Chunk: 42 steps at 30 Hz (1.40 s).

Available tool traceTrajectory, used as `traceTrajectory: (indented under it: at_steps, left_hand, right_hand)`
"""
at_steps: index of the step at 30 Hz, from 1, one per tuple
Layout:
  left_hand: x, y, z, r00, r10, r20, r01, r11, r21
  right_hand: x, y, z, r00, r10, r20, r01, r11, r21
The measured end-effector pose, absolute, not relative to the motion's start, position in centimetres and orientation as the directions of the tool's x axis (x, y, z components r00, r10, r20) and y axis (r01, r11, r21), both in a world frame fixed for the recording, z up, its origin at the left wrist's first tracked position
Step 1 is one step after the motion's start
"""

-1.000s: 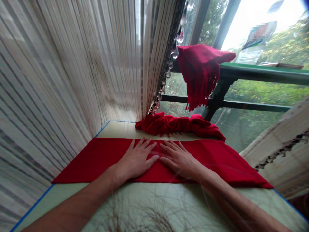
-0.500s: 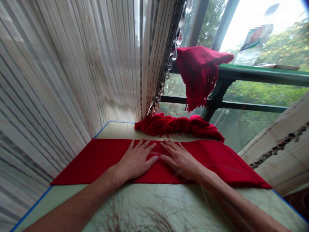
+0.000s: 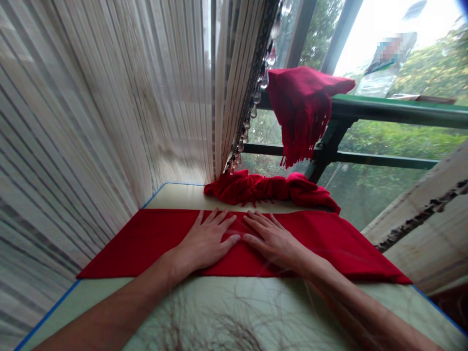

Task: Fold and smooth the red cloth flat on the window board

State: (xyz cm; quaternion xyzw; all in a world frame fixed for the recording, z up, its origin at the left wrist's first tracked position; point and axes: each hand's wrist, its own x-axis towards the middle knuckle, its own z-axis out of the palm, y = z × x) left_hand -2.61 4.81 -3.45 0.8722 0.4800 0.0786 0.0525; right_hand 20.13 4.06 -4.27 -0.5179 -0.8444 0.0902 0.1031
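Observation:
A smooth red scarf (image 3: 146, 243) lies flat across the table (image 3: 219, 312), reaching both side edges. My left hand (image 3: 204, 241) rests palm down on it, left of the middle, with the fingers spread. Just to its right my right hand (image 3: 272, 241) also lies flat on the cloth, fingers apart and pointing away from me. The two thumbs are close together with a small gap between them. Neither hand grips anything. Behind the cloth a bunched red scarf (image 3: 270, 189) with fringe sits along the table's far edge.
Another fringed red scarf (image 3: 302, 105) hangs over the dark green window rail (image 3: 395, 111). A striped curtain (image 3: 146, 97) edged with glass beads borders the left side. A second curtain (image 3: 420, 234) is at the right. A plastic packet (image 3: 383, 73) stands on the sill.
Both hands stay in the same place on the red scarf. Only the camera view has shifted very slightly.

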Motion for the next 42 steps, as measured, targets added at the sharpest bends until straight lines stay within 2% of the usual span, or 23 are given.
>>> traceTrajectory:
  at_steps: [42]
  left_hand:
    - [-2.6,4.85,-3.49,0.526,0.846,0.086,0.832,-0.532,0.158]
  right_hand:
    - [20.01,3.92,-4.1,-0.455,0.886,0.092,0.845,0.462,-0.268]
